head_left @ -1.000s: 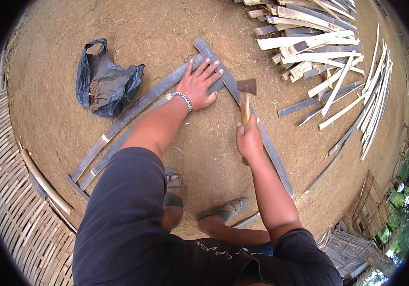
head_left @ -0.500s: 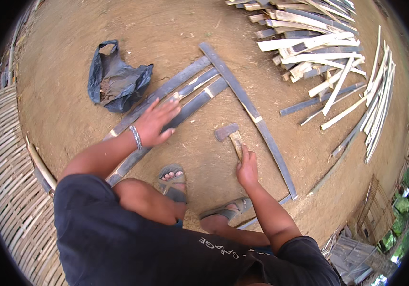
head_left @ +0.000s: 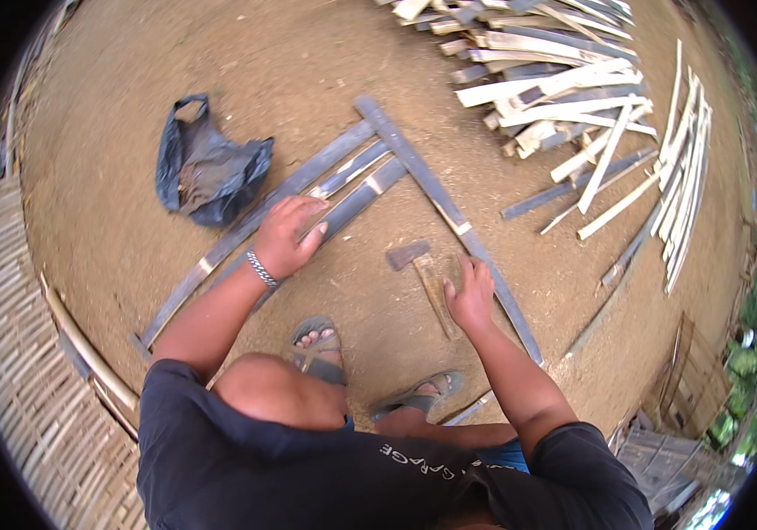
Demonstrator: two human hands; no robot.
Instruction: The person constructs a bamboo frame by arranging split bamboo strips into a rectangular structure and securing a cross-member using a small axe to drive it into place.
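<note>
A hatchet (head_left: pixel 433 290) with a worn wooden handle and a rusty dark head lies on the dirt between my feet and the frame of strips. Just to its right hovers my right hand (head_left: pixel 471 296), empty, its thumb and fingers apart. My left hand (head_left: pixel 292 237), wearing a braided bracelet, is over several dark bamboo strips (head_left: pixel 343 146) laid slantwise side by side. Its thumb stands away from the fingers; whether it touches a strip I cannot tell. One long dark strip (head_left: pixel 431 185) crosses their far ends and runs down past my right hand.
A torn black plastic bag (head_left: pixel 230 181) sits on the ground at the far left. Piled split bamboo (head_left: pixel 555 88) and pale thin strips (head_left: pixel 681 190) lie at the far right. A slatted bamboo panel (head_left: pixel 21 336) borders the left side. My sandalled feet (head_left: pixel 317 344) are close by.
My right hand has let go of the hatchet, which now lies on the ground. My left hand has shifted slightly, its fingers less spread. The whole view has moved a little.
</note>
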